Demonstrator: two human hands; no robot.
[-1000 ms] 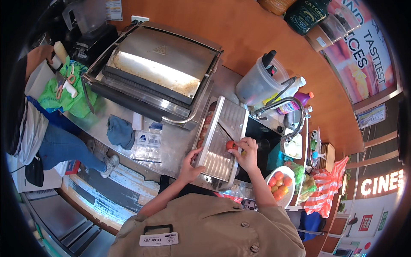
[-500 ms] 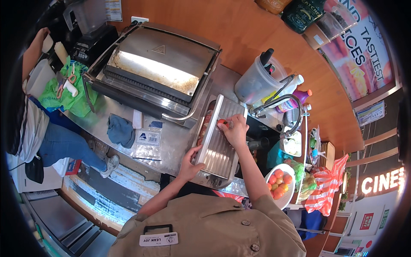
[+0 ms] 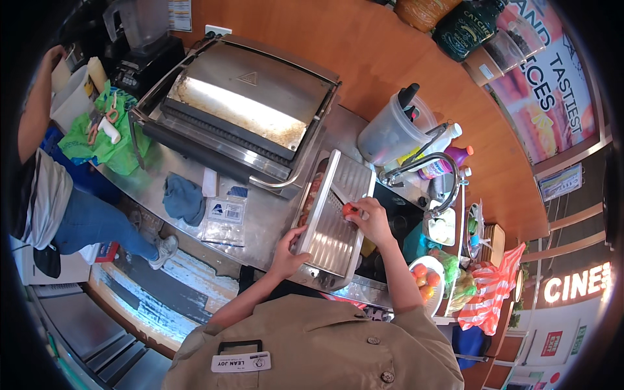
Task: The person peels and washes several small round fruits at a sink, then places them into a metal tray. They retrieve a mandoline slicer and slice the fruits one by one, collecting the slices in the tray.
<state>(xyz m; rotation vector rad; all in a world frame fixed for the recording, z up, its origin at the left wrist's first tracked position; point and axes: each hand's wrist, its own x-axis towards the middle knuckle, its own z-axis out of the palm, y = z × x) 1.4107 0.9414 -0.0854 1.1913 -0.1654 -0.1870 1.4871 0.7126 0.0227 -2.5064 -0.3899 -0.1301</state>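
In my right hand (image 3: 372,223) is a red tomato (image 3: 351,210), pinched against the ribbed face of a metal mandoline slicer (image 3: 333,246). A slanting blade edge shows across the slicer, just beyond the tomato. My left hand (image 3: 288,255) grips the slicer's near left edge, thumb on top and fingers partly hidden. The slicer rests over a steel pan (image 3: 316,277), where red tomato pieces (image 3: 308,203) show along the left side.
A contact grill (image 3: 237,97) stands at the far left. Beyond the slicer are a clear tub (image 3: 383,133) and a curved tap (image 3: 448,159). To the right sits a white bowl (image 3: 439,294) with several tomatoes. Another person's arm (image 3: 34,107) is at far left.
My right hand has drawn the tomato nearer to me and slightly right along the slicer. My left hand keeps its grip on the edge. The other person's arm has shifted.
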